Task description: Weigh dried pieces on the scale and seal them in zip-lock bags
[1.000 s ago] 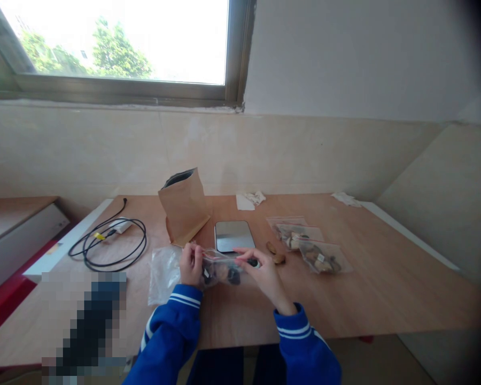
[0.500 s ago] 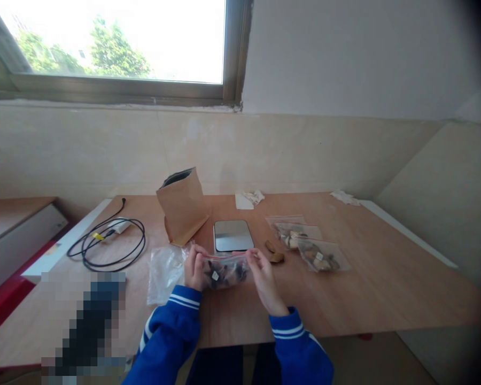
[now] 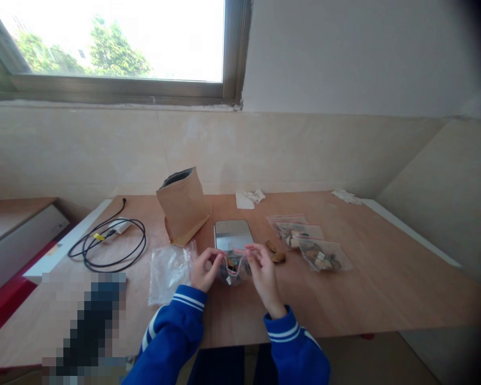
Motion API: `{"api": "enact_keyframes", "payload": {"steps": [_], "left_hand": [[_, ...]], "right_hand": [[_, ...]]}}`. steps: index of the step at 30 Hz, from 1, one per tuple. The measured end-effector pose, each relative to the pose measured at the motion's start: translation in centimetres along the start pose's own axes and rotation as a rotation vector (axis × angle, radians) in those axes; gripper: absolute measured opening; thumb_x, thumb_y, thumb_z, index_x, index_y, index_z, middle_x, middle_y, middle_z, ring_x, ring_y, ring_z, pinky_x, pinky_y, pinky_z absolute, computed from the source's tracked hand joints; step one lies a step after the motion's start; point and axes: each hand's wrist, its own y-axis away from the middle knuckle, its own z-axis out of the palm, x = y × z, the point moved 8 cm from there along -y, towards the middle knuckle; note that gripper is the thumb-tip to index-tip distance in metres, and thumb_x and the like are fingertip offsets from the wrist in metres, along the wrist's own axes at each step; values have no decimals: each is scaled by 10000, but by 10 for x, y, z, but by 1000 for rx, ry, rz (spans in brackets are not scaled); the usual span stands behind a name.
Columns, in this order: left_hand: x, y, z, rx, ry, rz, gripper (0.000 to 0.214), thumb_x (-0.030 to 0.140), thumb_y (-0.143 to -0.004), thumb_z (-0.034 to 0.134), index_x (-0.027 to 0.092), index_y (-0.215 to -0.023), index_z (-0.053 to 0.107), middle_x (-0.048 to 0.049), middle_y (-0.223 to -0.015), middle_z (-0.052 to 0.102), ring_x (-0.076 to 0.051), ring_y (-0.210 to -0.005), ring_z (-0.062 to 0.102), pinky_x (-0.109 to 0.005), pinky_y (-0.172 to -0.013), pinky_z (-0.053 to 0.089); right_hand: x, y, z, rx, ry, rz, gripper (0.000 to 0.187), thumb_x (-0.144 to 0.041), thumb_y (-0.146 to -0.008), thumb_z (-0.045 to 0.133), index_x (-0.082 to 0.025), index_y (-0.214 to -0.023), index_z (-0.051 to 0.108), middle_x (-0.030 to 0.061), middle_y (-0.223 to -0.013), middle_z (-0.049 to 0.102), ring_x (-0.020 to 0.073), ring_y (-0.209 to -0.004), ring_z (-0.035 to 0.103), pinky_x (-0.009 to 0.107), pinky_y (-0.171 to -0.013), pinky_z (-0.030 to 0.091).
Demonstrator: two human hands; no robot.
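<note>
Our left hand (image 3: 203, 270) and right hand (image 3: 263, 271) pinch the gaping, red-rimmed clear plastic bag (image 3: 234, 276), whose brown and dark pieces (image 3: 231, 263) could spill if we tilted it.

Clear bag (image 3: 233, 276) held mouth-open between left hand (image 3: 204, 271) and right hand (image 3: 264, 274); silver-topped slab (image 3: 234, 233) just beyond; brown pouch (image 3: 183, 211) upright

Left hand (image 3: 205, 271) and right hand (image 3: 262, 271) pinch opposite sides of the zip-lock bag (image 3: 233, 277) at its mouth.
Thumbs against fingers, hands angled inward. Blue-sleeved left forearm (image 3: 172, 332) and right forearm (image 3: 299, 350) come from nearer the body, converging toward the bag; striped cuffs (image 3: 189, 298) at wrists.
</note>
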Motion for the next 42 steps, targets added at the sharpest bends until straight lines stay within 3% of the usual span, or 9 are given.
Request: {"api": "enact_keyframes", "payload": {"steps": [5,7,16,23,34,42], "left_hand": [[-8,1,-19,211,65,-43,275,424,-846,538,171,-820,642,-18,-725,632,-146,-666,575,-259,-638,444],[-13,1,-24,264,79,-59,279,426,-850,534,169,-798,630,-5,-693,602,-134,-641,545,-245,-609,423],[-28,-4,-13,124,31,-109,290,444,-852,518,174,-837,623,3,-722,592,-133,-657,531,-238,-603,408],[-26,-5,-13,96,57,-112,297,457,-849,507,181,-821,614,3,-721,604,-137,-661,549,-237,-597,421],[-31,-3,-17,146,58,-122,287,450,-828,545,175,-860,623,-12,-755,621,-141,-682,577,-250,-628,466],[-33,-2,-21,198,66,-146,303,455,-781,610,156,-827,618,-18,-733,625,-134,-666,578,-250,-637,457]], "right_hand": [[11,-8,-30,184,136,-42,322,-534,-858,514,-212,-857,519,91,-864,712,229,-836,681,344,-754,525],[18,-12,-41,201,187,-47,356,-562,-833,536,-208,-796,524,79,-793,703,222,-772,678,329,-700,527],[39,-8,-57,276,245,-42,411,-598,-794,556,-188,-804,579,60,-776,688,211,-756,658,326,-707,511],[47,-6,-60,267,383,-59,380,-563,-833,520,-190,-822,590,46,-799,652,191,-765,607,311,-738,479],[39,-3,-46,155,486,-110,339,-474,-935,356,-213,-877,565,59,-847,650,204,-831,600,321,-769,456],[47,-7,-49,203,429,-131,351,-498,-917,370,-208,-896,566,68,-872,656,202,-847,609,334,-776,478]]}}
